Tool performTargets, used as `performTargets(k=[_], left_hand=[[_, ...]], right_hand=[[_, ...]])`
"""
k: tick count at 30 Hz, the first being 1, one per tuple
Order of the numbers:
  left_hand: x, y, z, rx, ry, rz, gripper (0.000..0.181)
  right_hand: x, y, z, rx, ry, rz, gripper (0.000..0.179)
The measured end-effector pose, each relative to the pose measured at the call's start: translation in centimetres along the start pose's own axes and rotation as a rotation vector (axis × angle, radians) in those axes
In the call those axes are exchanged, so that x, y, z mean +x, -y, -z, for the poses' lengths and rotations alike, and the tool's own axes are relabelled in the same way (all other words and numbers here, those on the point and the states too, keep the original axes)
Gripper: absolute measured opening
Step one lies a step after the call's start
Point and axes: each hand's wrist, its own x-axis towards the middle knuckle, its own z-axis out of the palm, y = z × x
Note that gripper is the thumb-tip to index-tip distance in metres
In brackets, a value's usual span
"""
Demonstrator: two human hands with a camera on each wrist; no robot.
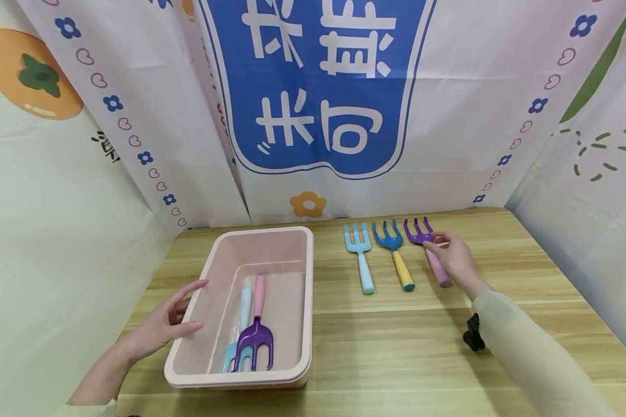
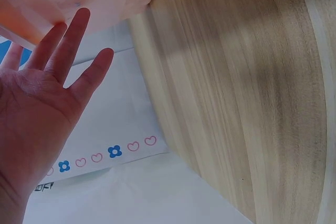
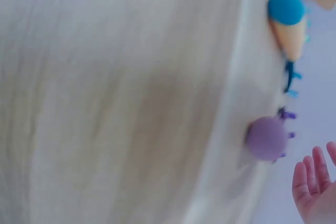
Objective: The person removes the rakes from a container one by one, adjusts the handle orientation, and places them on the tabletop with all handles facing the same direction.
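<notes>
My left hand (image 1: 162, 327) rests on the left side of a pale pink plastic bin (image 1: 306, 301); thumb and index tips reach its rim, and in the left wrist view the other fingers (image 2: 73, 40) extend straight along its outer wall. Inside the bin lie a purple hand fork with a pink handle (image 1: 255, 336) and a light blue one (image 1: 245, 307) partly under it. At the right, my right hand (image 1: 454, 255) is over a second purple fork (image 1: 437, 269), thumb and index at its neck. The right wrist view shows that hand's fingers (image 3: 310, 182) loosely extended beside the fork.
Left of the right hand, a light blue fork (image 1: 364, 266) and a blue fork with a yellow handle (image 1: 401, 269) lie in a row on the wooden table (image 1: 375, 347). A printed cloth (image 1: 448, 145) hangs behind the table's back edge. A black clip (image 1: 473, 333) sits at the right sleeve.
</notes>
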Motion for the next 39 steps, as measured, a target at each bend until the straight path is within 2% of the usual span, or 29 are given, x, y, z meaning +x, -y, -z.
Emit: performTargets(k=[9,13,19,27,32,39], left_hand=[[0.0,0.0,0.0,-0.007,-0.002,-0.003,0.072],[-0.1,0.0,-0.1,-0.005,-0.003,0.0,0.072],[-0.2,0.0,-0.1,0.009,-0.009,0.001,0.072],[0.0,0.0,0.1,0.01,-0.008,-0.004,0.072],[0.0,0.1,0.1,0.013,-0.011,-0.012,0.072],[0.0,0.1,0.1,0.026,-0.015,-0.003,0.072]], right_hand=[[-1.5,3.6,-0.2,0.027,0.011,0.257,0.045],[-2.5,5.4,-0.6,0.066,0.061,0.319,0.041],[-3.5,8.1,-1.5,0.124,0.187,0.399,0.042],[-4.2,12.3,-3.1,0.13,0.331,0.602,0.038],[-4.4,15.3,-4.0,0.099,0.455,0.699,0.042],[-4.5,19.7,-6.3,0.01,0.589,0.813,0.051]])
